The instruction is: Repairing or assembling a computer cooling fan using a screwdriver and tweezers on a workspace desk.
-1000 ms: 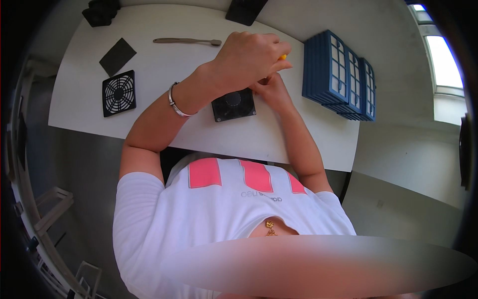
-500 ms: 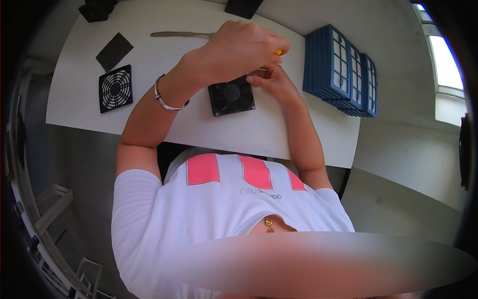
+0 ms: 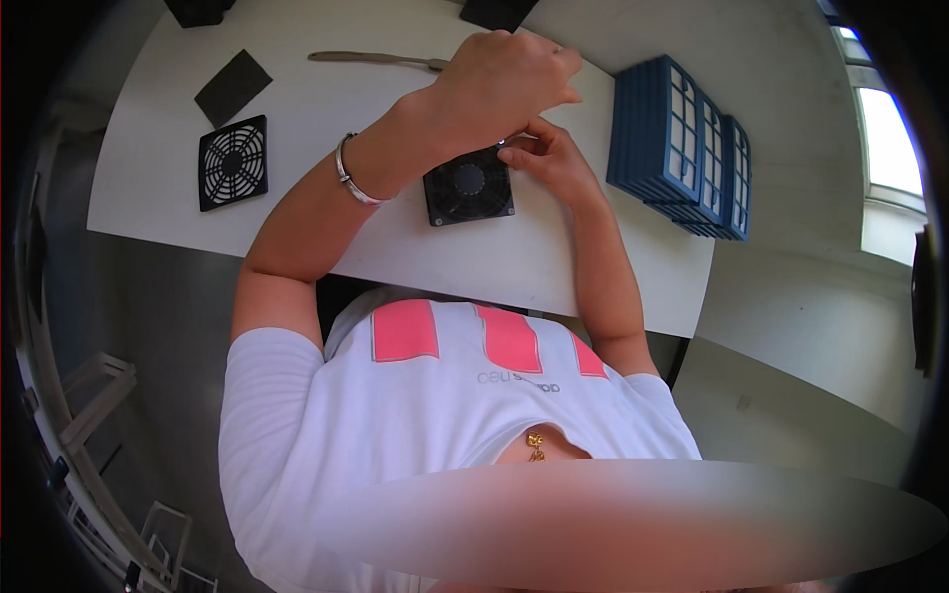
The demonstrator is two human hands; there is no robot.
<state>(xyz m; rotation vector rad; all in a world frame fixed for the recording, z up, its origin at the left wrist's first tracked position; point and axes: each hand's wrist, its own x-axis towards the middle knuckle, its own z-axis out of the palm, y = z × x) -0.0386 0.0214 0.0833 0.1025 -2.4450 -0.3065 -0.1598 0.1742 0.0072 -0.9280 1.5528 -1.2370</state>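
My left hand (image 3: 504,81), fingers curled, is raised over the far corner of a black square fan (image 3: 469,198) lying on the white table; what it holds is hidden behind it. My right hand (image 3: 554,160) is at that same corner, its thumb and fingers closed on the fan's edge. A black plastic grille (image 3: 231,164) lies to the left, with a thin dark square pad (image 3: 233,89) above it. A long beige brush-like tool (image 3: 351,56) lies behind my left hand, partly hidden by it.
Stacked blue frames with white grids (image 3: 680,133) stand at the table's right side (image 3: 652,277). Dark objects sit at the back left (image 3: 196,10) and back middle (image 3: 494,12). A white rack (image 3: 94,395) stands beyond the table's left, and a window is at upper right.
My left hand has shifted slightly up, and the yellow piece seen in its fingers earlier is now out of sight. My right hand has moved up a little along the fan's corner.
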